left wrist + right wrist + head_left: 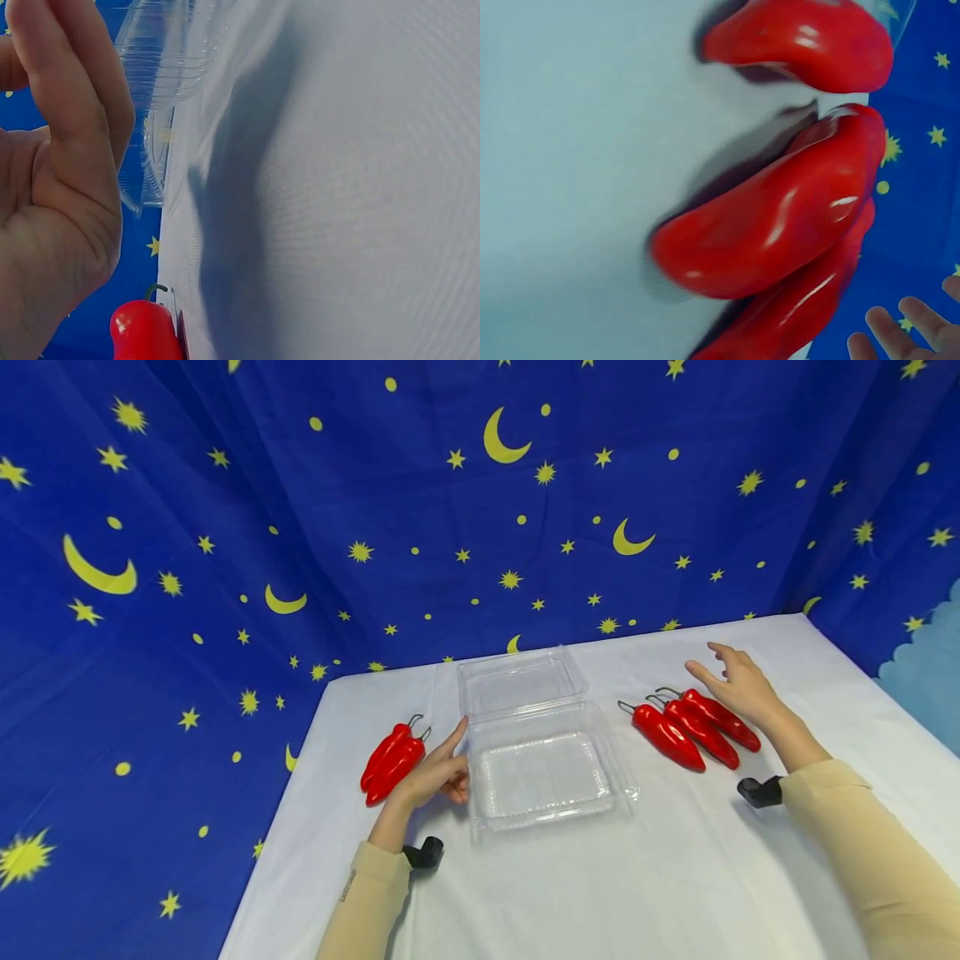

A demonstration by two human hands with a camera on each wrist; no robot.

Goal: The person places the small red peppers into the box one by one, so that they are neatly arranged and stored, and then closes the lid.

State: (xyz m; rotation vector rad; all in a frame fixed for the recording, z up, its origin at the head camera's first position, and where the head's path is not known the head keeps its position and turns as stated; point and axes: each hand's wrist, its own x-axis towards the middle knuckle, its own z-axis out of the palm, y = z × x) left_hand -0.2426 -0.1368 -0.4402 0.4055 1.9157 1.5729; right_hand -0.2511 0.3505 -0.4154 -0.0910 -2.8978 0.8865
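A clear plastic clamshell container (546,772) lies unfolded on the white table, its lid (521,685) flat behind the base. My left hand (429,779) is at the container's left side, index finger stretched toward the hinge and the other fingers loosely bent. Two red peppers (396,768) lie just left of that hand; part of one red pepper (144,330) shows low in the left wrist view. On the right, my right hand (741,689) hovers with fingers spread beside three red peppers (701,731), holding nothing. Its fingertips appear past the glossy peppers (772,217) in the right wrist view.
A white cloth covers the table (540,902). Behind it and to the left hangs a blue curtain (420,510) with yellow moons and stars. A black wrist-camera mount (424,853) sits at the left cuff, another black mount (761,792) at the right.
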